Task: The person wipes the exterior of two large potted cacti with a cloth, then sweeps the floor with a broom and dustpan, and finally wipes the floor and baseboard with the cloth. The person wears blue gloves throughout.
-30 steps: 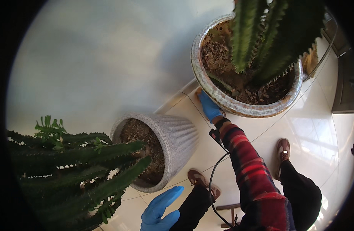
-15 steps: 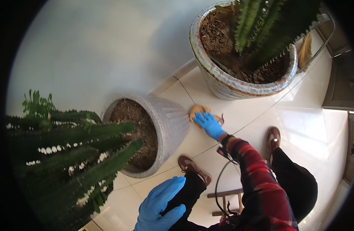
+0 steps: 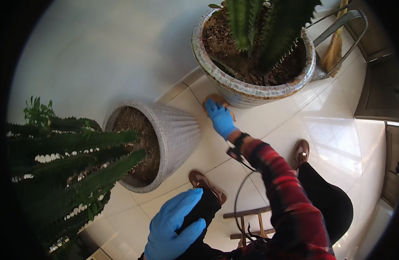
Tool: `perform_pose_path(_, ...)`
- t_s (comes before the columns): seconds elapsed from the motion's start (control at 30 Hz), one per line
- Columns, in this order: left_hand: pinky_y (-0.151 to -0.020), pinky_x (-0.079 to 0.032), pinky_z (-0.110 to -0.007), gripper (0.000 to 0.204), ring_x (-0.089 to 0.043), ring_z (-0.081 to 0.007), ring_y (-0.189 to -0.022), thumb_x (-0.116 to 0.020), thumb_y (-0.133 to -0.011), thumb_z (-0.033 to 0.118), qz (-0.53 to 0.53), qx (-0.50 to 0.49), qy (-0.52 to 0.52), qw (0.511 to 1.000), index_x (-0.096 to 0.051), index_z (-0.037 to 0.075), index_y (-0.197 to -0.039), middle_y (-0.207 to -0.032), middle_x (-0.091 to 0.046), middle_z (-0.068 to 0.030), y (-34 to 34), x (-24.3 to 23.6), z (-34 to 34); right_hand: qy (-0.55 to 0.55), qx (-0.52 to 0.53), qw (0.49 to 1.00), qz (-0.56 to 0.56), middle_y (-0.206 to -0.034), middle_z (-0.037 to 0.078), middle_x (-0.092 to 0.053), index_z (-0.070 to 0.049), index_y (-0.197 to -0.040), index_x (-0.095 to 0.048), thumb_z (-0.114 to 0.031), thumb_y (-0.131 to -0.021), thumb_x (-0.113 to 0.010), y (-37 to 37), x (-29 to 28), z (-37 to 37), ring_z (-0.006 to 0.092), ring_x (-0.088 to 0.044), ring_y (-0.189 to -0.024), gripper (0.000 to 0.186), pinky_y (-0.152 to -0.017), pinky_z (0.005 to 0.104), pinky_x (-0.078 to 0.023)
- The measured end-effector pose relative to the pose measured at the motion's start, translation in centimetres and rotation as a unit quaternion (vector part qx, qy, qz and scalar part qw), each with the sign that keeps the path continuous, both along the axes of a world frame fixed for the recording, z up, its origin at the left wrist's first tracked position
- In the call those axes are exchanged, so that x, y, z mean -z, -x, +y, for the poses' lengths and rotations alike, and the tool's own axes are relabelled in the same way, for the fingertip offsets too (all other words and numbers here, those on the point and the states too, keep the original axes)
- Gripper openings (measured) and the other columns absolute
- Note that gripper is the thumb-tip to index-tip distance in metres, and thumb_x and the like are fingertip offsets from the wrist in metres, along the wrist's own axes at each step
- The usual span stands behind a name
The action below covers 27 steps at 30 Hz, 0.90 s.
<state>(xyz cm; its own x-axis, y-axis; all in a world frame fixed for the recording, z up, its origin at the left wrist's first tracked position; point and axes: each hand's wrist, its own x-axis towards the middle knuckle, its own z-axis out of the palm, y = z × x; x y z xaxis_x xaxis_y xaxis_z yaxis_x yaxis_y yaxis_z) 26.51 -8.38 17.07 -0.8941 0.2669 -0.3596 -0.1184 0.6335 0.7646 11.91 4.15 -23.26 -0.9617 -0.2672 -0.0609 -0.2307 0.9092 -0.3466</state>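
Observation:
My right hand, in a blue glove, presses down on a tan cloth against the floor tiles, its fingers bent over it. Much of the cloth is hidden under the glove. The spot is between a grey ribbed pot on the left and a larger glazed pot at the far side, right by the latter's base. My left hand, also blue-gloved, is raised near my left knee with its fingers extended and thumb apart. It holds nothing.
Spiny cactus stems lean left from the grey pot; another cactus stands in the glazed pot. Behind that are a metal watering can and straw broom bristles. Near my feet is a wooden stool. A cable hangs by my right wrist.
My right hand has slid the cloth farther away and slightly left, toward the wall and the glazed pot's base. The view has shifted a little; my left hand stays raised.

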Motion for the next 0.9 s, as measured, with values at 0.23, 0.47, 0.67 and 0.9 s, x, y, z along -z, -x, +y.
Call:
perform_pose_path(0.23,-0.102,-0.044,-0.035,0.048,-0.058,-0.0265,-0.121,-0.067,-0.084,0.0,0.009,0.013,0.012,1.0,-0.059,0.002,-0.131,-0.132,-0.061,-0.0124,1.2,0.6,0.5,-0.158,0.003,0.985,0.074,-0.146,0.013,-0.043,-0.012,-0.144,-0.043,-0.012,-0.082,-0.059,0.7,4.6,-1.4,0.0306,-0.057,-0.106,0.064,-0.077,0.0447,-0.051)
perform_pose_path(0.47,-0.103,-0.045,-0.037,0.052,-0.059,-0.0277,-0.12,-0.067,-0.077,-0.002,-0.02,-0.017,0.009,1.0,-0.061,0.002,-0.128,-0.13,-0.062,-0.0137,0.0,0.1,0.6,-0.12,-0.095,0.982,-0.106,-0.118,0.013,-0.055,-0.006,-0.123,-0.058,-0.01,-0.083,-0.057,-14.8,1.0,4.0,0.0274,-0.059,-0.094,0.04,-0.065,0.0414,-0.047)
perform_pose_path(0.67,-0.103,-0.045,-0.037,0.052,-0.059,-0.0275,-0.119,-0.068,-0.077,-0.002,-0.002,-0.022,0.026,0.999,-0.061,0.003,-0.128,-0.129,-0.063,-0.0138,-0.7,0.0,0.7,0.109,-0.017,0.989,-0.094,-0.097,0.013,-0.059,-0.008,-0.087,-0.06,-0.008,-0.072,-0.061,-11.3,-3.0,4.4,0.0354,-0.06,-0.087,0.015,-0.066,0.0458,-0.052)
perform_pose_path(0.9,-0.101,-0.045,-0.035,0.047,-0.058,-0.0276,-0.119,-0.068,-0.084,0.001,0.022,0.011,0.04,0.999,-0.06,0.002,-0.13,-0.13,-0.062,-0.0126,0.9,0.9,0.5,-0.012,0.076,0.994,-0.075,-0.116,0.015,-0.059,-0.004,-0.112,-0.057,-0.003,-0.074,-0.062,3.5,-0.3,-2.0,0.0361,-0.065,-0.092,0.038,-0.073,0.0461,-0.055)
